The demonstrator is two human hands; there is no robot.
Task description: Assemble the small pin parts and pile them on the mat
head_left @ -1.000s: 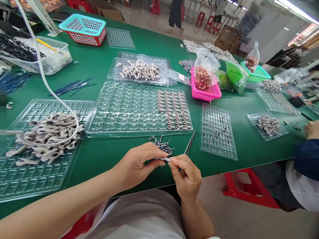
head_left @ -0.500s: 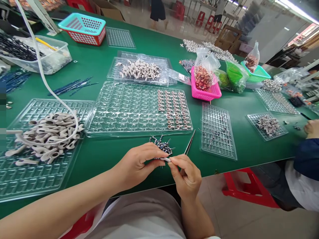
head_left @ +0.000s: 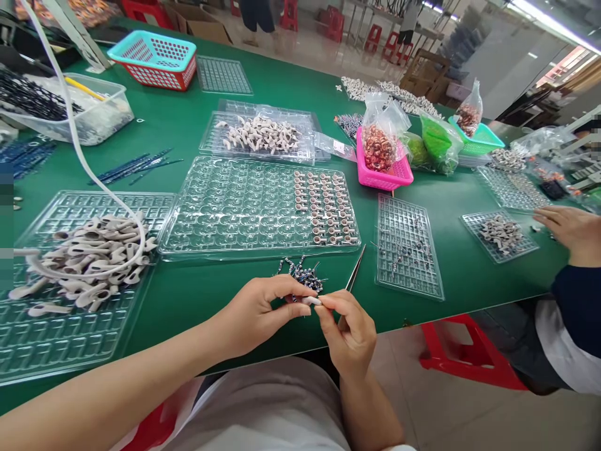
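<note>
A small pale grey shell piece [head_left: 310,300] is pinched between the fingertips of my left hand [head_left: 263,310], and my right hand [head_left: 350,329] grips its right end. Just beyond my fingers lies a heap of small dark components with wires [head_left: 307,275]. Metal tweezers [head_left: 355,269] rest on the table behind my right hand. The large clear tray [head_left: 235,203] farther back carries several rows of grey pieces at its right side. At the left, many grey shells [head_left: 101,250] are piled on another clear tray [head_left: 56,347].
A white cable [head_left: 77,147] loops over the left pile. Behind stand a blue-and-red basket [head_left: 157,56] and a pink basket [head_left: 382,178]. A tray with small parts [head_left: 408,250] lies to the right. Another person's hand [head_left: 570,228] reaches over the table's right side.
Both my hands stay nearly in place around the grey piece. The other person's hand at the right has come farther into view, over the table. The view has shifted slightly.
</note>
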